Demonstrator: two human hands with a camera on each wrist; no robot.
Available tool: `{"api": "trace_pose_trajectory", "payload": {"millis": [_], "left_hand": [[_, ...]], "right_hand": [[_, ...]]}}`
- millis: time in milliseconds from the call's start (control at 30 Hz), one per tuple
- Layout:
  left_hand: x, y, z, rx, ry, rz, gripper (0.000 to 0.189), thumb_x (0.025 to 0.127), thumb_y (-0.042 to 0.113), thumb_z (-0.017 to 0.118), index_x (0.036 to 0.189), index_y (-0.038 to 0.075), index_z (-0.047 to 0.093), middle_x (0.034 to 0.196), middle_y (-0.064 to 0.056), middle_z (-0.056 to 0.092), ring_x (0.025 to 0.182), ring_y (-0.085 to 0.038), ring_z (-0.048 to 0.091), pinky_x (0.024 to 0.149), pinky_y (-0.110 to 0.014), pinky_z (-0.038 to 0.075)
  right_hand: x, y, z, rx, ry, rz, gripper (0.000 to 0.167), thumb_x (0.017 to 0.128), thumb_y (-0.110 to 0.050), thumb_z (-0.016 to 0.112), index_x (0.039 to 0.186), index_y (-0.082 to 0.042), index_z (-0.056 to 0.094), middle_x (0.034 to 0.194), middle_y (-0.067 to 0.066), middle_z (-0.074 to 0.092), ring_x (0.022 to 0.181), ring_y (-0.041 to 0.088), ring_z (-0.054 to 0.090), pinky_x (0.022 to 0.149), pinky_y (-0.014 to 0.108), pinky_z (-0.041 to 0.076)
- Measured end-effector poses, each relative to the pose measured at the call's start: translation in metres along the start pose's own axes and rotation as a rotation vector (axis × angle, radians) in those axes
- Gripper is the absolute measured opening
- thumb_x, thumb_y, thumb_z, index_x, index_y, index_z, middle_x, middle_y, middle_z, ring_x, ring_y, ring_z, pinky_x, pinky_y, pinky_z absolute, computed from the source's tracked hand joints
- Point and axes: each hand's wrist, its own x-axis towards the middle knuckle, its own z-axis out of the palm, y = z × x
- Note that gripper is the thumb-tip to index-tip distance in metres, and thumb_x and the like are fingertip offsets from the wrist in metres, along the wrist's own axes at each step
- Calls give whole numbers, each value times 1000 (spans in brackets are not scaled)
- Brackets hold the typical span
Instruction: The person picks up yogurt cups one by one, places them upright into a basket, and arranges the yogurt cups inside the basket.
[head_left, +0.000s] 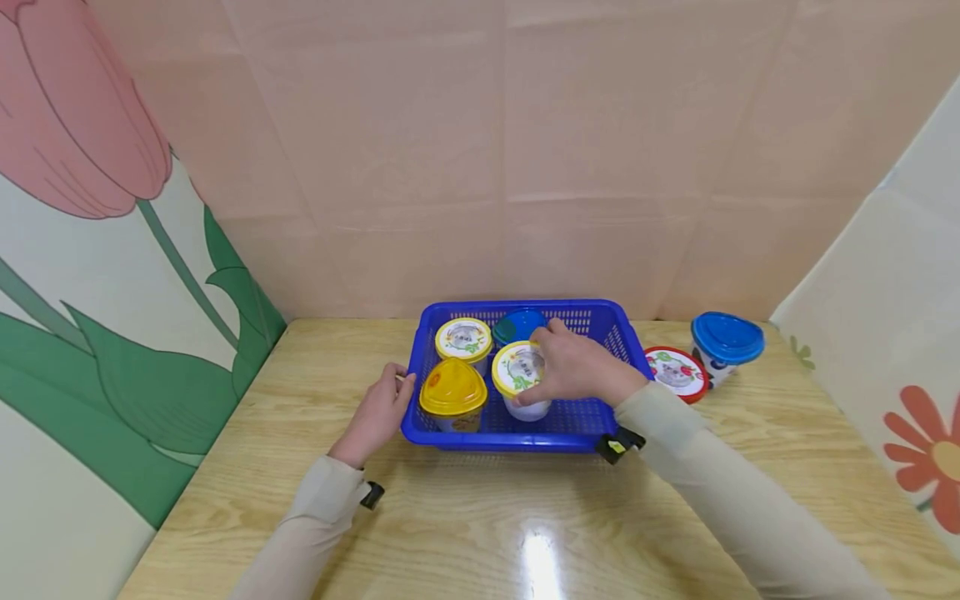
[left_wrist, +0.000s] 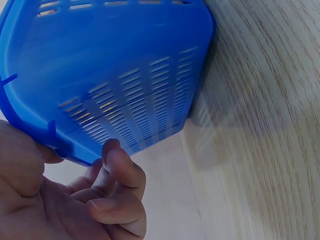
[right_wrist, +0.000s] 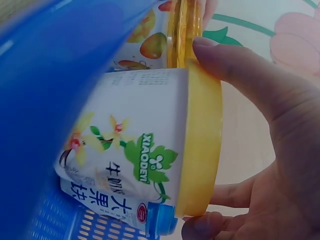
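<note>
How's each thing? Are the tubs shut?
Basket, upright, tubs inside
Left hand, holding basket rim
Right hand, gripping a tub
Gripped tub, lid on
Yellow-rimmed tub, lid on
Yellow-domed tub, lid on
Blue-topped tubs, lids on
Red-rimmed lid, facing up

We see bright, soft light all over. A white shiny spot glows on the near part of the table (head_left: 457, 533). We find a soft shadow under the near side of the basket (head_left: 495, 442). Small shines sit on the yellow lid (head_left: 453, 387) and the right blue lid (head_left: 726, 332). From the right wrist, the basket looks blurry, the cup (right_wrist: 145, 100) clearer.
</note>
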Motion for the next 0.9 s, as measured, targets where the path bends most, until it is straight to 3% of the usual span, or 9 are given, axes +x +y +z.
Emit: {"api": "trace_pose_trajectory", "payload": {"millis": [433,900], "left_hand": [[2,0,1,2,2,14,32,109,27,40,123,-1,47,91,-12,64,69,-19,57,58,-31,48],[2,-2,1,20,3,7,33,109,27,40,124,-1,47,88,-10,62,66,-18,55,55,-30,46]], "right_hand": [[6,-3,6,9,-63,-9,92,60,-56,90,124,-2,54,103,17,48,80,27,57,73,42,53],[10,-6,8,-76,-106,4,97,59,-62,88,127,-1,55,102,15,51,80,26,57,76,45,54]]}}
